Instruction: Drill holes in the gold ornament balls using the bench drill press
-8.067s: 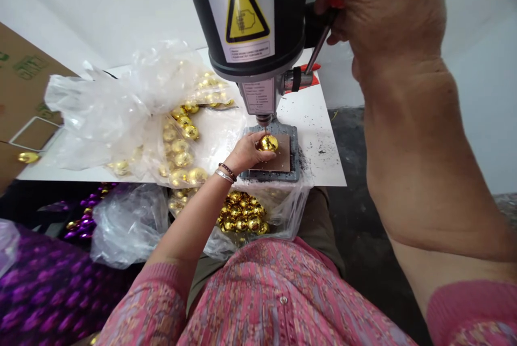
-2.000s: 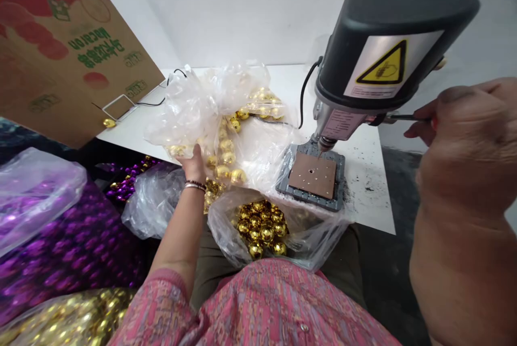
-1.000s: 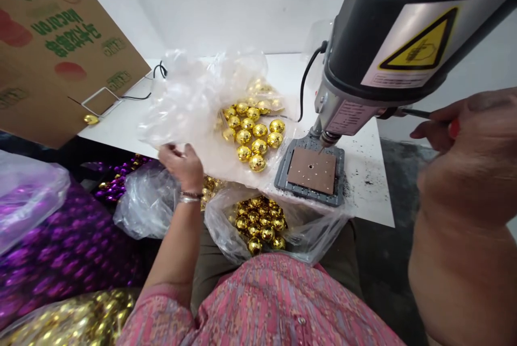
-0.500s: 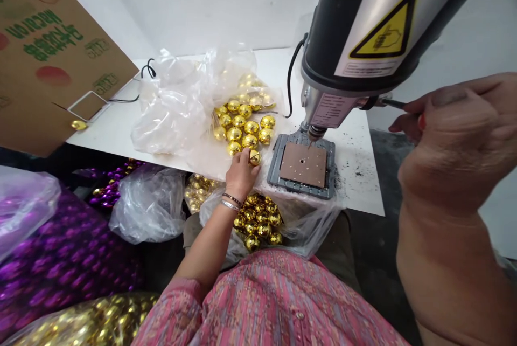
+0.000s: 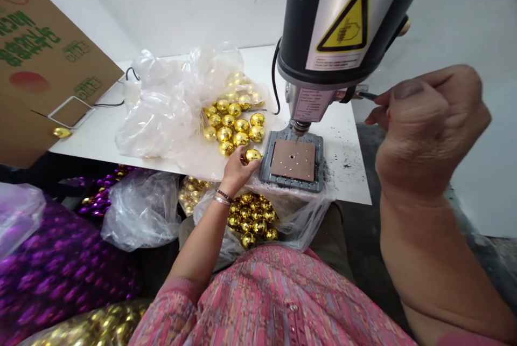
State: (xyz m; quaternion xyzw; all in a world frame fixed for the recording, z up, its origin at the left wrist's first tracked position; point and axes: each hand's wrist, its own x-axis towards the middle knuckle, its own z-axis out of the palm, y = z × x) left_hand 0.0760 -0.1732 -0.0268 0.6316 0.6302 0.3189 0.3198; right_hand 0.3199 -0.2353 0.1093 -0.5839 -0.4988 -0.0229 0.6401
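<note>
Between the thumb and fingers of my left hand (image 5: 237,169) is a shiny gold ball (image 5: 253,155), held just left of the drill press base (image 5: 264,165). More gold balls (image 5: 233,124) lie on clear plastic behind that hand. My right hand (image 5: 428,125) is closed on the lever handle (image 5: 367,96) at the side of the drill press (image 5: 299,39). Below the chuck, the drill bit (image 5: 297,140) points down over a brown square plate (image 5: 301,160) with a small hole and bright chips on it.
An open bag of gold balls (image 5: 252,214) rests on my lap under the table edge. Crumpled clear plastic (image 5: 149,114) covers the left of the white table (image 5: 347,173). A cardboard box (image 5: 52,66) stands far left, above a bag of purple balls (image 5: 64,254). Dark shavings (image 5: 329,173) lie beside the base.
My left hand has drawn the gold ball away from the others, toward the drill press base. The right hand stays on the lever. The whole view has shifted slightly.
</note>
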